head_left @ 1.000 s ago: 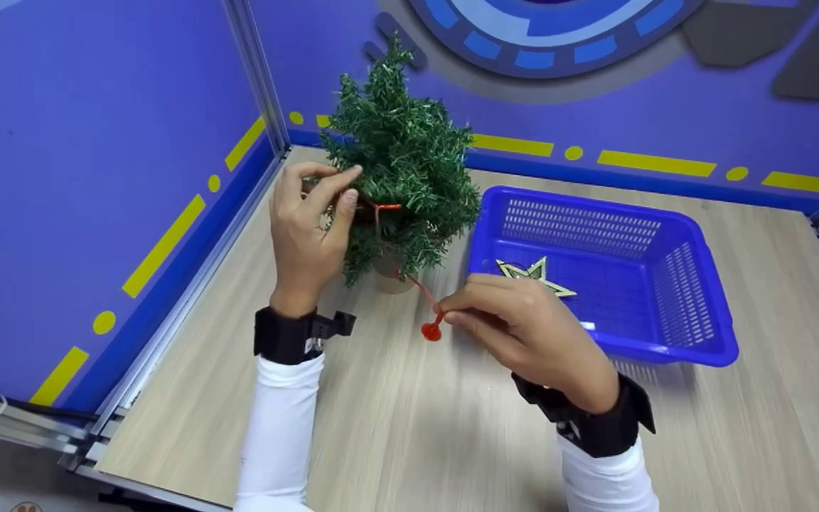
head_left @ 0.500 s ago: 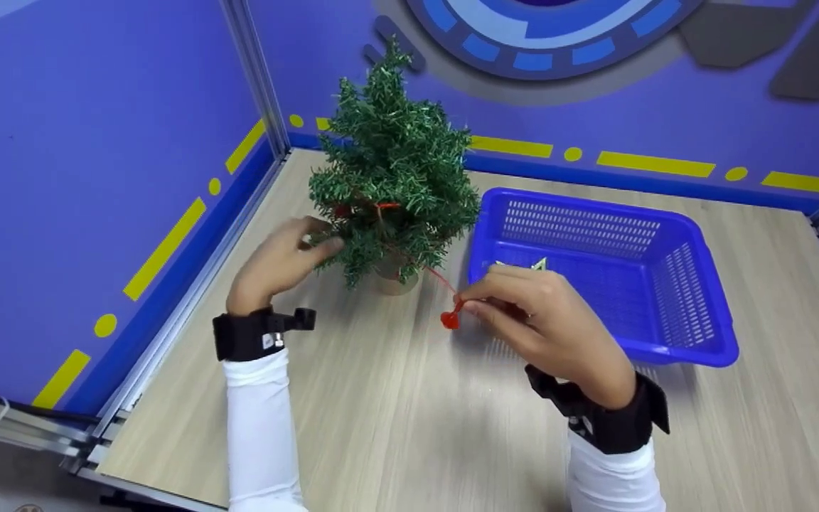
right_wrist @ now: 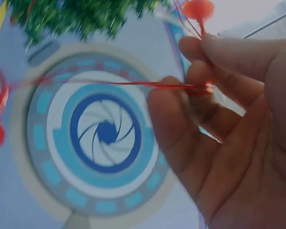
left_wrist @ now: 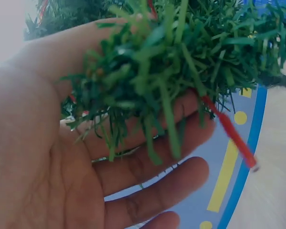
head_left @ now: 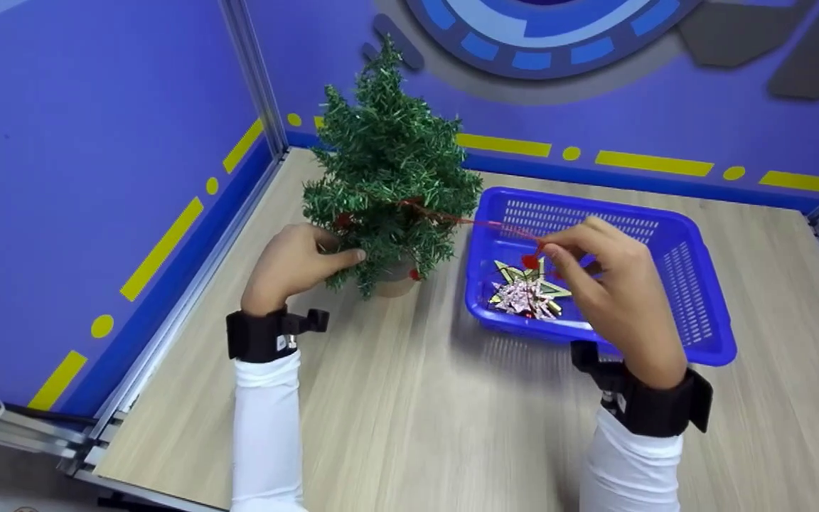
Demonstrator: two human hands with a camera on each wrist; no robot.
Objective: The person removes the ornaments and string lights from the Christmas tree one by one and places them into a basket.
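Observation:
A small green artificial Christmas tree [head_left: 395, 156] stands in a short round base [head_left: 394, 283]. At its lower left my left hand [head_left: 296, 267] holds a branch [left_wrist: 133, 71], thumb on one side and fingers on the other. A thin red piece [left_wrist: 236, 138] sticks out past those fingertips. My right hand [head_left: 616, 284] pinches a red string garland [head_left: 498, 225], stretched from the tree's front to above the basket. One small round red bead [head_left: 530, 262] hangs at my right fingertips. Another red bead [head_left: 414, 274] dangles by the tree's base.
To the tree's right, a blue plastic basket [head_left: 719, 313] with slotted walls holds a gold star [head_left: 502, 270] and pinkish glittery ornaments [head_left: 523, 297]. Blue-purple panels [head_left: 132, 142] close in the wooden tabletop [head_left: 409, 412] at the left and back.
My right hand has moved right and up over the basket, drawing the red string out across it and uncovering the pinkish ornaments. My left hand has dropped from mid-tree to the lower left branches.

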